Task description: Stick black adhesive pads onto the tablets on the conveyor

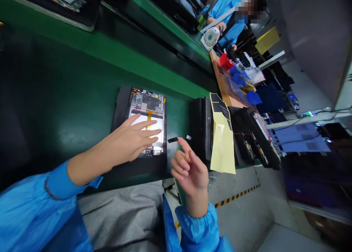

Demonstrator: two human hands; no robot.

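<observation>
Left hand (128, 140) open, fingers spread flat on the opened tablet (150, 101), no clamp. Tablet sits on a black mat (118, 112) near the front edge of the green bench (110, 57). Right hand (189, 171) open, not gripping, index fingertip just beside a black strip (172, 139).

A factory floor, set up as an electronics assembly line. A long green workbench (90, 57) runs toward 1 o'clock, and an open tablet (148, 101) lies on a black mat (121, 105) near the middle. At 1 o'clock, a co-worker (222, 19) in a blue smock (222, 13) sits beside a small fan (211, 38). Yellow-and-black tape (236, 197) marks the gray floor (242, 215) at 4 o'clock.
</observation>
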